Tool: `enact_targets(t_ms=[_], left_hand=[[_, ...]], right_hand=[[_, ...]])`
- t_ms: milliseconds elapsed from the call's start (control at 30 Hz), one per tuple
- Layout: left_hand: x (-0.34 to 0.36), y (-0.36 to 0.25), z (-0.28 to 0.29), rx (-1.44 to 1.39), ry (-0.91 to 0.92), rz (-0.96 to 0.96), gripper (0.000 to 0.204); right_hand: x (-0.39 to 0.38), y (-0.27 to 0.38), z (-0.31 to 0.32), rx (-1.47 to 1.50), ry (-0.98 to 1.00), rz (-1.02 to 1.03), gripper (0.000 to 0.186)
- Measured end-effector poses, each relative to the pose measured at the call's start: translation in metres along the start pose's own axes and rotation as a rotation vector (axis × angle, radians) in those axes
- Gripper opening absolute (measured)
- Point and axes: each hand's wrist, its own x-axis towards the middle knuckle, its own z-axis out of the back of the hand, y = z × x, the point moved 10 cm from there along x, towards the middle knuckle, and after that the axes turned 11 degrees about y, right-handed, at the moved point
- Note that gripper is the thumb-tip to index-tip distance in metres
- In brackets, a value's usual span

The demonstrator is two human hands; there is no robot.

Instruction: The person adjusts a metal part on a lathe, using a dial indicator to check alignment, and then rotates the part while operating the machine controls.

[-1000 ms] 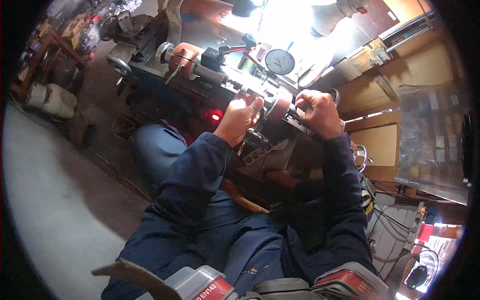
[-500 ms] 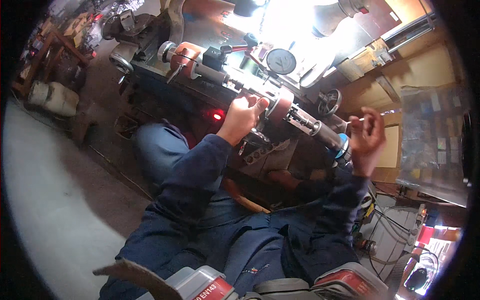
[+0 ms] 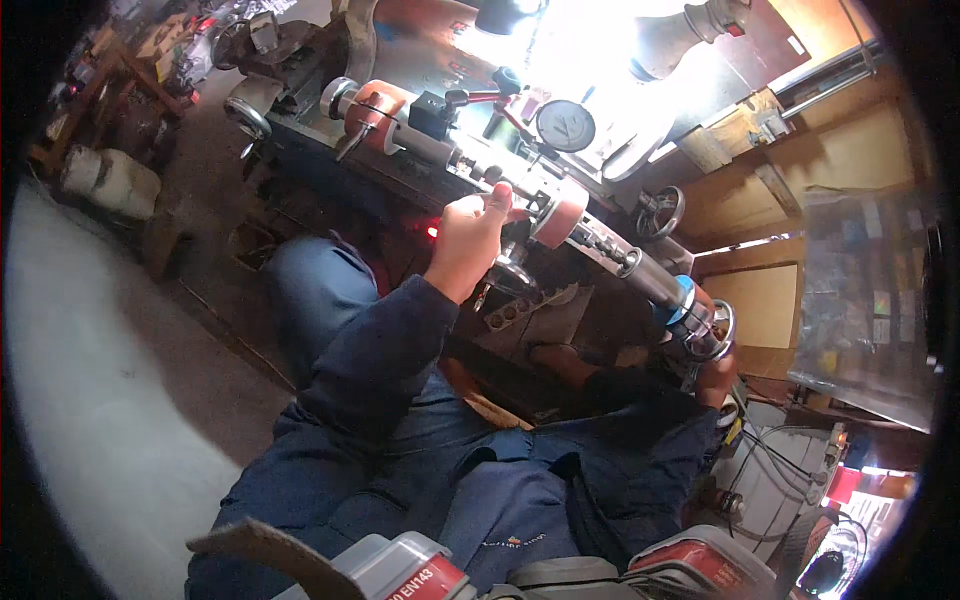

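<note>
A lathe-like machine runs slantwise across the upper middle, with a steel spindle (image 3: 425,145) on its left and a steel tailstock barrel (image 3: 655,277) on its right. My left hand (image 3: 468,235) is closed at the gap between them, thumb raised, beside a copper-coloured collar (image 3: 560,215); whatever its fingers pinch is hidden. At the barrel's right end, past a blue ring (image 3: 682,297), my right hand (image 3: 714,378) lies behind a chrome handwheel (image 3: 728,330) and appears wrapped round it, its fingers mostly hidden. A round dial gauge (image 3: 566,126) stands just behind the gap.
Bright lamp glare (image 3: 590,50) covers the back. A second handwheel (image 3: 660,212) sits behind the barrel, and another (image 3: 512,270) is below my left hand. Another copper-coloured collar (image 3: 375,112) with a lever is at left. A plastic sheet (image 3: 860,300) hangs at right.
My right hand has come down from the air beside the barrel onto the handwheel at its end. My left hand has shifted slightly left and down, away from the collar.
</note>
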Motion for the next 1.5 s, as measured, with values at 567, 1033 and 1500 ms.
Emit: enact_targets(t_ms=[567, 1033, 1500], left_hand=[[-0.019, -0.046, 0.009, 0.226, -0.216, -0.281, 0.029], [-0.02, -0.039, 0.015, 0.221, -0.241, -0.233, 0.03], [-0.017, -0.037, 0.015, 0.214, -0.241, -0.276, 0.031]], right_hand=[[-0.047, -0.018, 0.025, 0.237, 0.116, -0.31, 0.021], [0.022, -0.013, 0.034, 0.232, -0.032, -0.182, 0.036], [0.031, -0.024, -0.019, 0.205, 0.171, -0.184, 0.034]])
